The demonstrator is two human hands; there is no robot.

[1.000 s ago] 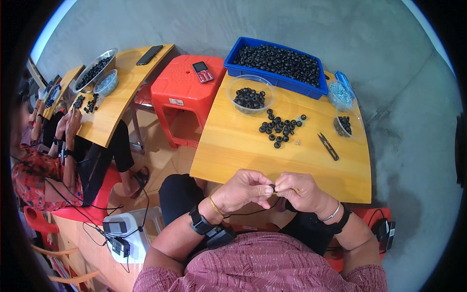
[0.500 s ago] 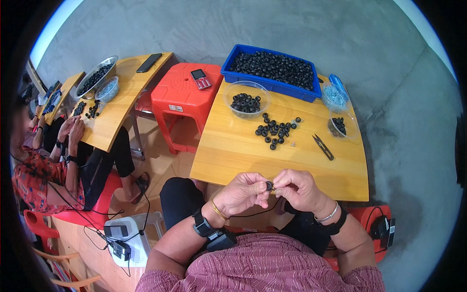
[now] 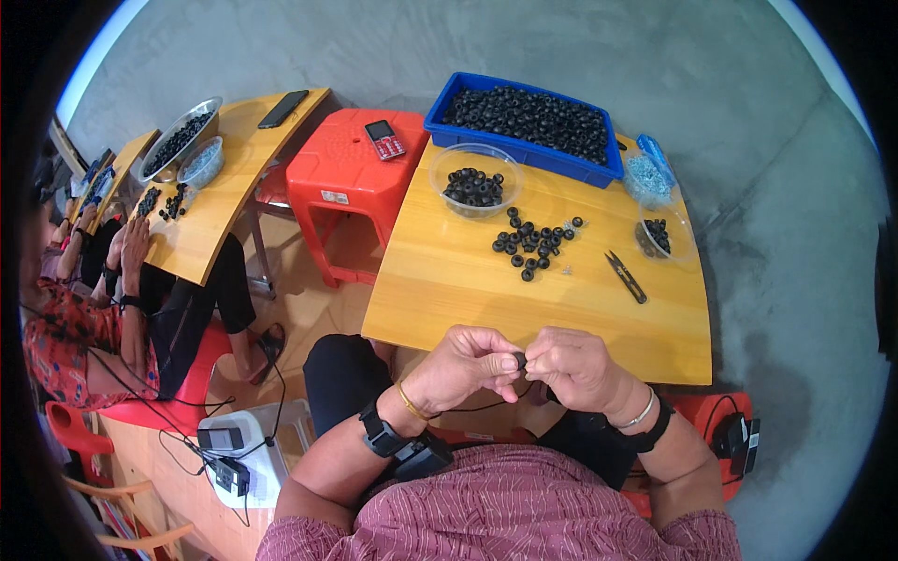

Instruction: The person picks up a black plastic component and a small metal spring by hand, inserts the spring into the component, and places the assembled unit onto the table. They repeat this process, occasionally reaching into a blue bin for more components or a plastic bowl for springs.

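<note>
In front of my body, just off the table's near edge, my left hand (image 3: 470,363) pinches a small round black ring-like piece (image 3: 520,361) between thumb and fingers. My right hand (image 3: 574,367) is closed right against that piece, its fingertips pressed together; whatever they grip is too small or hidden to name. On the table (image 3: 440,318) lies a loose cluster of similar black pieces (image 3: 529,245). Beside them are a few tiny clear bits (image 3: 568,270). A pair of black thread snips (image 3: 626,278) rests to the right of the cluster.
Behind the cluster stand a blue tray (image 3: 524,154) heaped with black pieces and a clear bowl (image 3: 474,204) of more. At right are a tub of pale blue bits (image 3: 649,180) and a small clear tub (image 3: 662,239). A phone (image 3: 384,140) lies on a red stool (image 3: 346,168). A co-worker (image 3: 84,337) sits left.
My hands stay together and have shifted slightly; the black piece has turned, so its hole no longer faces me. The co-worker's hands at left have moved toward their table.
</note>
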